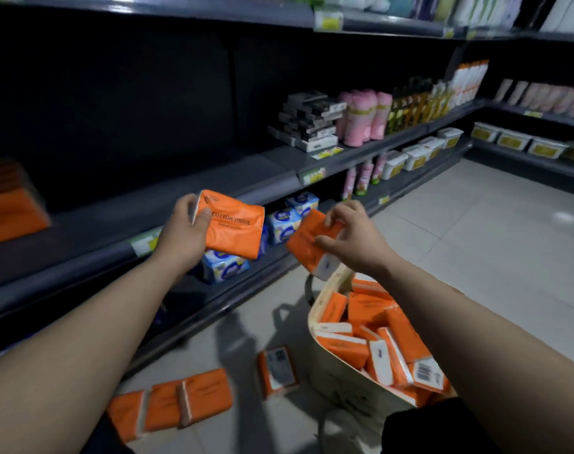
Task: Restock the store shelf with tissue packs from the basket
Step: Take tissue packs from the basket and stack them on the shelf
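My left hand [184,235] grips an orange tissue pack [236,229] printed "COTTON TISSUE", held in front of the dark shelf [187,194]. My right hand [351,239] holds a second orange tissue pack [307,244] by its top, tilted, just above the far rim of the cream basket [331,371]. Several more orange packs [377,332] fill the basket. At the far left, a stack of orange packs [10,211] lies on the shelf. More orange packs [174,401] lie on the floor, one [277,371] beside the basket.
Blue-and-white tissue packs [280,224] sit on the lower shelf behind my hands. Further right on the shelf stand black boxes [308,122], pink rolls [364,116] and bottles [413,103]. White tubs [416,154] line the lower right shelves. Grey tiled floor [475,231] stretches to the right.
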`<state>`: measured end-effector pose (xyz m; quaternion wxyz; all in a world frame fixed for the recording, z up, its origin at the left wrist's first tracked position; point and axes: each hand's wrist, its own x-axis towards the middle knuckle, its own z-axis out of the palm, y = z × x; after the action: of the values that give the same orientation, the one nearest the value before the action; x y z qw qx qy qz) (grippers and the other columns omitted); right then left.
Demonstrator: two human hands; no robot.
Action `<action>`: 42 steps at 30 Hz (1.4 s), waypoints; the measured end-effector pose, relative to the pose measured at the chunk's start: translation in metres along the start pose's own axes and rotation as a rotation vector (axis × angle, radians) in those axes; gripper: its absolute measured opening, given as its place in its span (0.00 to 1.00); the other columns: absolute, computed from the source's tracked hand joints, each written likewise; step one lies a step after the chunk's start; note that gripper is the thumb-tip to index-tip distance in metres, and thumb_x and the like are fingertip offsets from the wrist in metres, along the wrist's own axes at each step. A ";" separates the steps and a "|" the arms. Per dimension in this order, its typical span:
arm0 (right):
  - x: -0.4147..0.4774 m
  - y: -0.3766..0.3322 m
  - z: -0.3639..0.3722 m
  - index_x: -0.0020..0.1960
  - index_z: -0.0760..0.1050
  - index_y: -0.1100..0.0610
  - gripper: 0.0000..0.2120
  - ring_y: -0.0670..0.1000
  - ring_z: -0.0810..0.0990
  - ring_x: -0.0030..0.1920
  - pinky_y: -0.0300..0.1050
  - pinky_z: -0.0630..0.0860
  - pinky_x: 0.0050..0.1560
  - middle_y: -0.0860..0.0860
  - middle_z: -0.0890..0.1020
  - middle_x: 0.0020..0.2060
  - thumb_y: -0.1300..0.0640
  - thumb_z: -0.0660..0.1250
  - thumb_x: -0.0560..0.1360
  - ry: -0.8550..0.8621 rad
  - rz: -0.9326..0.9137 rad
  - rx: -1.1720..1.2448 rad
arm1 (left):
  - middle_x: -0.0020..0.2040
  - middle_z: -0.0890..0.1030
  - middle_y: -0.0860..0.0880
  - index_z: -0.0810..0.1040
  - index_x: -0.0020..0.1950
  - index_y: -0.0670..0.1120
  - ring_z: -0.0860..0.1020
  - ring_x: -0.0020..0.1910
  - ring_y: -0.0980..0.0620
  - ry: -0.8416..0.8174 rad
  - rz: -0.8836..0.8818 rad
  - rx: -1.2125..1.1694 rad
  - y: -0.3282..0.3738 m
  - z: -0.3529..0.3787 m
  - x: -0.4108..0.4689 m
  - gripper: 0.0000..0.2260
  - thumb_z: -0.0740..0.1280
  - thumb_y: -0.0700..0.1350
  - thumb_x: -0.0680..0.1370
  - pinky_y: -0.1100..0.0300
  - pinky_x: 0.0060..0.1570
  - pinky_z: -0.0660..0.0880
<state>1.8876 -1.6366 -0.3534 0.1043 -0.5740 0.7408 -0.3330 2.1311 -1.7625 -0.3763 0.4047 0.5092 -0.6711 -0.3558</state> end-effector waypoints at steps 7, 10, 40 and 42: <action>0.024 -0.083 0.051 0.52 0.75 0.60 0.19 0.49 0.78 0.44 0.39 0.75 0.39 0.50 0.80 0.43 0.58 0.78 0.65 0.015 0.167 0.425 | 0.60 0.71 0.51 0.55 0.75 0.55 0.74 0.51 0.48 0.204 0.014 0.034 -0.005 -0.109 0.001 0.22 0.56 0.45 0.82 0.57 0.50 0.69; 0.033 -0.114 0.078 0.46 0.78 0.57 0.10 0.50 0.81 0.39 0.40 0.77 0.36 0.51 0.82 0.39 0.60 0.76 0.67 -0.032 0.179 0.583 | 0.56 0.73 0.49 0.61 0.70 0.53 0.73 0.44 0.52 0.276 0.029 0.010 -0.015 -0.148 0.002 0.18 0.56 0.41 0.81 0.57 0.45 0.69; 0.149 -0.262 0.216 0.51 0.76 0.57 0.17 0.44 0.78 0.40 0.35 0.72 0.35 0.48 0.80 0.43 0.61 0.77 0.66 -0.224 0.015 0.533 | 0.55 0.76 0.43 0.75 0.57 0.46 0.76 0.52 0.42 0.287 -0.086 0.920 -0.126 -0.281 0.087 0.13 0.70 0.41 0.73 0.55 0.42 0.69; 0.149 -0.263 0.221 0.50 0.77 0.57 0.15 0.44 0.78 0.39 0.35 0.72 0.35 0.48 0.80 0.41 0.59 0.78 0.66 -0.232 0.002 0.486 | 0.54 0.75 0.43 0.77 0.55 0.45 0.77 0.51 0.41 0.313 -0.102 0.937 -0.128 -0.280 0.091 0.11 0.69 0.39 0.73 0.54 0.42 0.70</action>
<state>2.1643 -1.8875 -0.3253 0.3236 -0.5659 0.6227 -0.4328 2.4217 -1.8983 -0.3561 0.2101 0.7158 -0.6643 0.0453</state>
